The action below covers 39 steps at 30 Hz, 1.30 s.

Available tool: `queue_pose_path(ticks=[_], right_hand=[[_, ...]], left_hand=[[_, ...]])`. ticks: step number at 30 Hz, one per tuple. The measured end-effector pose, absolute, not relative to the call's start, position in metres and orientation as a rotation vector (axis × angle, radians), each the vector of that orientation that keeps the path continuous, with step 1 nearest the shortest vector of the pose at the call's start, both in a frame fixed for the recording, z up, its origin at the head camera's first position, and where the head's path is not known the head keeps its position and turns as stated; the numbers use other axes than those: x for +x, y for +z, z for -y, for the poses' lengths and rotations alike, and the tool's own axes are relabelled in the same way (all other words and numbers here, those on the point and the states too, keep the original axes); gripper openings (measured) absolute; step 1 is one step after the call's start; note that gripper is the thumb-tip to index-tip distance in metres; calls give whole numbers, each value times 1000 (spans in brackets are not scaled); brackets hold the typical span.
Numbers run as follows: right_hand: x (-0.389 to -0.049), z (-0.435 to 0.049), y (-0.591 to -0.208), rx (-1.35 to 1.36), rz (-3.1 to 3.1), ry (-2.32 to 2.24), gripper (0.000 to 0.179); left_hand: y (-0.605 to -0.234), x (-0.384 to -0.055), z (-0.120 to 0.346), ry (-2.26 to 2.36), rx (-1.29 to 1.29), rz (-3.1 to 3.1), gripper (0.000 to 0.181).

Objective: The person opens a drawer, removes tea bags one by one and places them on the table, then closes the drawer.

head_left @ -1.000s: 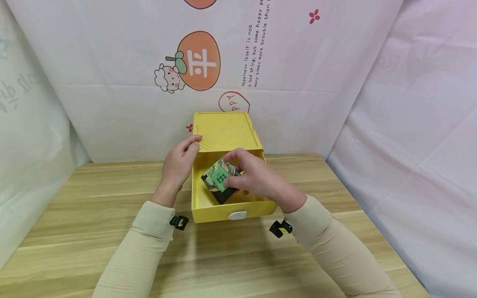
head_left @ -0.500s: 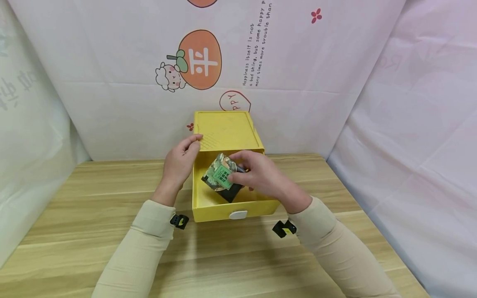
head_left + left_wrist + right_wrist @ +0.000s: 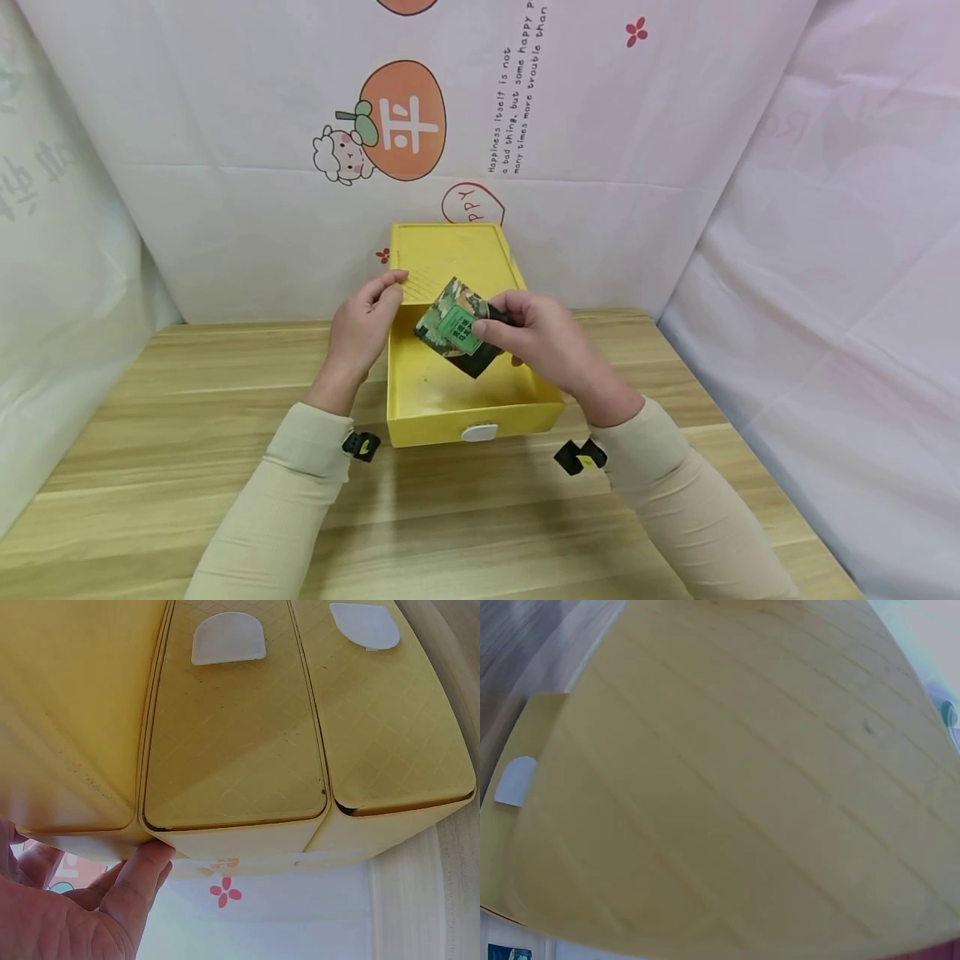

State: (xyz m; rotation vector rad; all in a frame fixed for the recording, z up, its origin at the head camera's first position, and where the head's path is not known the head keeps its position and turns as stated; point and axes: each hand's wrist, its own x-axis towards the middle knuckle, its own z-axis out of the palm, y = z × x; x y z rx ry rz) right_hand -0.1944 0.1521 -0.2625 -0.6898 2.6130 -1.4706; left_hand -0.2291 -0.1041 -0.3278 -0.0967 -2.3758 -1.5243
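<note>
A yellow drawer unit [image 3: 450, 250] stands against the back cloth, its top drawer [image 3: 435, 429] pulled out. My right hand [image 3: 543, 337] pinches a small dark packet [image 3: 457, 321] with a green label, thumb on its printed face. The packet is tilted and held over the drawer, overlapping the unit's front top edge in the head view. My left hand [image 3: 363, 325] touches the unit's upper left edge. In the left wrist view its fingers [image 3: 139, 889] lie fairly straight against the unit's side. The drawer's front panel [image 3: 727, 780] fills the right wrist view, hiding my right hand there.
Two lower drawers, a middle drawer [image 3: 236, 727] and a bottom drawer [image 3: 390, 712], are closed, with white tabs. The unit stands on a wooden table [image 3: 247, 367]. Printed white cloth [image 3: 585, 233] rises behind, with more cloth on both sides.
My right hand has lifted the packet up from inside the drawer and moved slightly right, uncovering more of the drawer's floor. My left hand stays at the unit's edge.
</note>
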Motion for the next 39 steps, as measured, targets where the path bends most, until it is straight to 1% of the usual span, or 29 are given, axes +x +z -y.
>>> queue_pose_path(ticks=[10, 16, 22, 27, 39], right_hand=[[-207, -165, -261, -574, -2570, -1768, 24], [-215, -174, -262, -491, -2546, -1913, 26], [-222, -184, -265, -419, -2496, -2075, 25], [-230, -191, -268, -342, -2450, -2197, 20], [-245, -205, -277, -198, -2401, -2282, 20]], left_hand=[[-328, -228, 105, -1525, -102, 2387, 46], [-329, -228, 105, -1523, -102, 2387, 46], [-329, -228, 105, -1529, -105, 2383, 46], [-330, -228, 105, -1528, -102, 2384, 46], [-329, -228, 104, -1524, -95, 2385, 46]])
